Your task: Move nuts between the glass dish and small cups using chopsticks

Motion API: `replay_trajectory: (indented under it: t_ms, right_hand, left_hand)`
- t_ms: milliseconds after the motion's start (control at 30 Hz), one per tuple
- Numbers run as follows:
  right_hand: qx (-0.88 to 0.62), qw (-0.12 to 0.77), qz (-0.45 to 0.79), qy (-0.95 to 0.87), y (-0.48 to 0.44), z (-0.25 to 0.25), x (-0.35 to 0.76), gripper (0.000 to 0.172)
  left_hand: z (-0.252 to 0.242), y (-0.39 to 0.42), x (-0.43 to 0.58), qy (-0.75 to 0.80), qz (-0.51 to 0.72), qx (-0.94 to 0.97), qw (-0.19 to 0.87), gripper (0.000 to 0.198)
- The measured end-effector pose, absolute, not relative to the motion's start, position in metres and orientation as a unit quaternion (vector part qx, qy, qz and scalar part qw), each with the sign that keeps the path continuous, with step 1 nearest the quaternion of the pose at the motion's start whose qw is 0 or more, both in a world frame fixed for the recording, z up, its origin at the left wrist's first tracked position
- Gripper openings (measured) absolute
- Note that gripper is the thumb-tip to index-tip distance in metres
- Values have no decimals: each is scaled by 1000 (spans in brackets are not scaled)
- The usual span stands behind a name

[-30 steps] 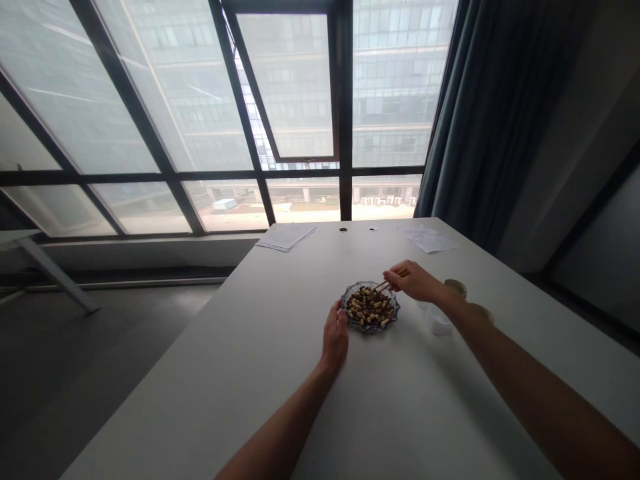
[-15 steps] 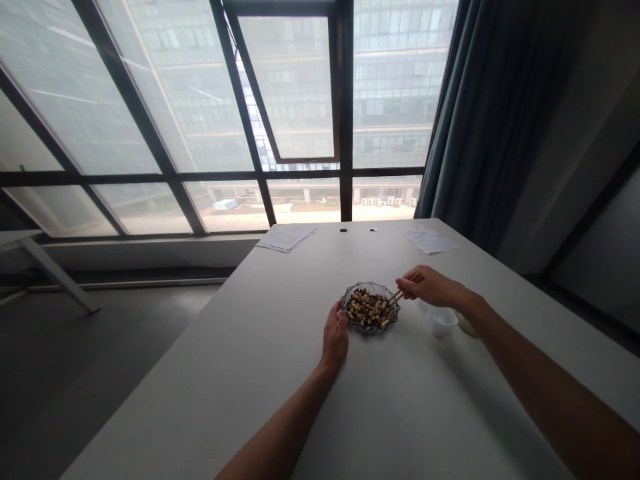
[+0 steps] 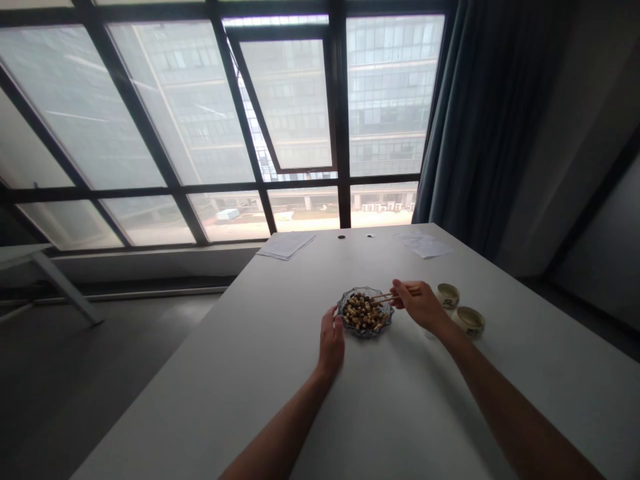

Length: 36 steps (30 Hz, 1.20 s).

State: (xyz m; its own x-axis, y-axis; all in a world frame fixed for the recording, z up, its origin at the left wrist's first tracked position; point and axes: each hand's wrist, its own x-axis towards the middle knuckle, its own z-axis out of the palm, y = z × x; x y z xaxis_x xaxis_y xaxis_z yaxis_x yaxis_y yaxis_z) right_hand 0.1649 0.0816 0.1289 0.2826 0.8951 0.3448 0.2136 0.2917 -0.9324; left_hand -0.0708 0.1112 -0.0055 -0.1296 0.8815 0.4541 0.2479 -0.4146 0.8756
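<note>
A scalloped clear glass bowl (image 3: 367,333) stands on the white table, holding a mix of light peanut-like pieces and dark bean-like pieces (image 3: 364,313). My left hand (image 3: 331,341) is curved around the bowl's left side, fingers and thumb against its rim. From the right, my right hand (image 3: 417,307) grips a pair of wooden chopsticks (image 3: 384,297), whose tips reach into the back of the mix. Whether anything is pinched between the tips is too small to tell.
Two beige ceramic cups with dark lettering, a farther cup (image 3: 449,304) and a nearer cup (image 3: 471,331), stand beyond my right wrist. My forearm mostly hides a whitish container. Paper sheets (image 3: 287,245) and more papers (image 3: 427,245) lie at the table's far end, before the windows.
My right hand has shifted slightly left and down, bringing the chopstick tips farther left over the bowl. Both ceramic cups now show, while the white container is mostly covered. The view has tilted slightly.
</note>
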Motion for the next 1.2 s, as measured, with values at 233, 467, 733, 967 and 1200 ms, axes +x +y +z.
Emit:
replay_trajectory:
  t_ms: [233, 467, 733, 967, 1200]
  right_hand:
    - [-471, 714, 330, -399, 48, 79, 160, 68]
    - [-443, 752, 344, -346, 13, 33, 161, 62]
    - [-444, 741, 353, -358, 5, 24, 179, 61]
    - [-451, 719, 374, -373, 1, 16, 171, 56]
    - [-460, 725, 384, -340, -14, 9, 174, 50]
  left_hand:
    - [31, 64, -50, 395, 503, 708, 301, 40]
    - [53, 2, 9, 137, 87, 834, 528, 16]
    - [17, 17, 51, 110, -51, 772, 624, 29]
    - [12, 2, 30, 78, 25, 834, 545, 9]
    - [-20, -1, 14, -6, 77, 893, 444, 12]
